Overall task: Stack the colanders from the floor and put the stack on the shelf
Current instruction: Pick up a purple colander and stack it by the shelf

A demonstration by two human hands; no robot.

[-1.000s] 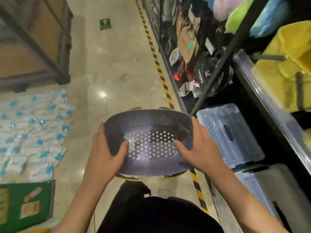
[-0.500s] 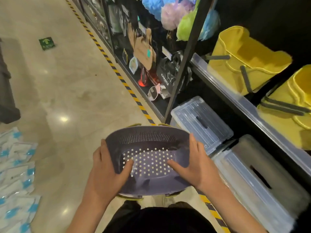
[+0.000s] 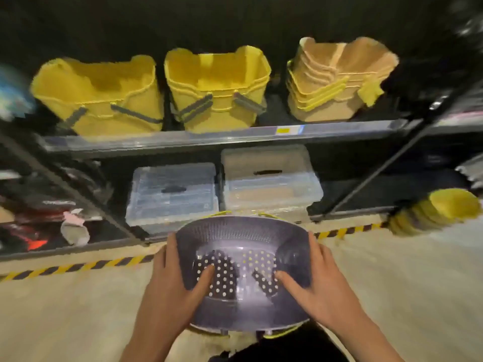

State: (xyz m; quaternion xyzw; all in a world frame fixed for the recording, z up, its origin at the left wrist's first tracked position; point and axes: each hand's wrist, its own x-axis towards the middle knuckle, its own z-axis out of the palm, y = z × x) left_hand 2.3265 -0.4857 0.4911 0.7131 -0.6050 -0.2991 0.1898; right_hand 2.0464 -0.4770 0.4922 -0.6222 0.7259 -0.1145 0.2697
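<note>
I hold a stack of colanders (image 3: 243, 239) in front of me, the top one dark purple with a perforated bottom, yellow rims of others showing under it. My left hand (image 3: 172, 286) grips its left rim with the thumb inside. My right hand (image 3: 318, 280) grips the right rim the same way. The stack is level, above the floor, facing the black shelf (image 3: 224, 138). Another pile of yellow and dark colanders (image 3: 433, 210) lies on its side at the right, by the shelf's foot.
The upper shelf board carries yellow buckets (image 3: 104, 97) and a tan stack of buckets (image 3: 337, 79). Two clear lidded bins (image 3: 172, 194) sit on the lowest level. A yellow-black hazard tape (image 3: 78, 267) runs along the floor before the shelf. Dark uprights frame the bay.
My view has swung right, from looking down the aisle to facing the shelf squarely. The colander stack stays in both hands, held the same way.
</note>
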